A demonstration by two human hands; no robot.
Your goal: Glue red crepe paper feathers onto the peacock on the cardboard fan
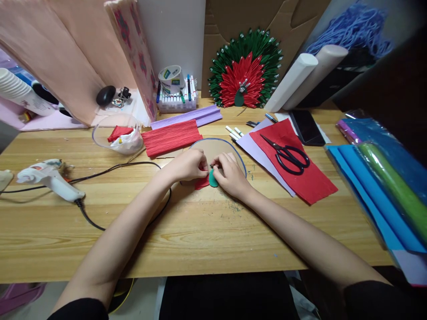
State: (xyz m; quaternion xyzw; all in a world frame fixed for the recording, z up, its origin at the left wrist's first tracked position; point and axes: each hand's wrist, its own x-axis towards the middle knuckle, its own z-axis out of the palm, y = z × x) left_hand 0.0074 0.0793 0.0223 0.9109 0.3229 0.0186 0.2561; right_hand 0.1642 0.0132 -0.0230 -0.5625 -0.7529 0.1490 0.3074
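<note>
Above the middle of the table, my left hand point(192, 163) is closed in a pinch at a small piece of red paper point(201, 183). Close beside it, my right hand point(231, 174) pinches a rounded green paper piece point(213, 178), whose edge meets the red one. A small dark bit shows by the right fingertips, too small to name. Under both hands lies a round cardboard disc point(218, 146) with a blue rim, partly covered by the hands.
Black-handled scissors point(289, 155) lie on red paper point(316, 184) to the right. A glue gun point(50, 178) with its cord is on the left. Behind are red crepe paper point(171, 138), a plastic bowl point(96, 138), a marker box point(176, 106) and a paper peacock point(245, 73).
</note>
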